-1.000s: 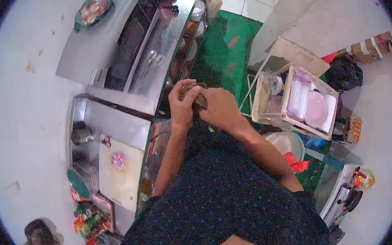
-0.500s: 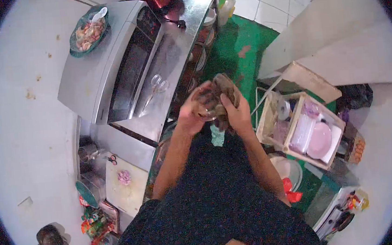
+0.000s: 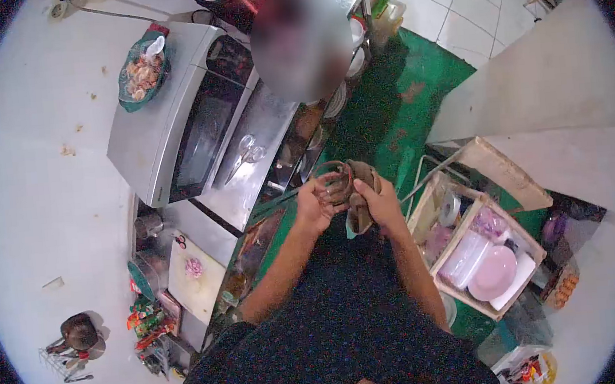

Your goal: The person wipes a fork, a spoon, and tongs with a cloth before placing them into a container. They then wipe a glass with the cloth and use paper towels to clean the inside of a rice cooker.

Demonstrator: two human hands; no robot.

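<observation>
In front of my body, my left hand (image 3: 318, 207) is wrapped round a clear, round container (image 3: 331, 169). Its fingers show through the see-through wall. I cannot tell whether the container is a glass or a small bowl. My right hand (image 3: 382, 204) grips a bunched brown cloth (image 3: 359, 213), its thumb on top and part of the cloth hanging below. The cloth lies against the right side of the container. Part of the container is hidden by the cloth and fingers.
Scissors (image 3: 248, 153) lie on the metal counter by a silver oven (image 3: 169, 116), which carries a green dish (image 3: 129, 98) of food. At lower left, a cutting board (image 3: 203, 289) holds chopped onion (image 3: 193, 267). A wooden-framed crate (image 3: 443, 282) stands at right.
Both hands have come lower and a little closer to my body, still holding the container and the cloth. The cloth now hangs further down. The whole view has shifted slightly.
</observation>
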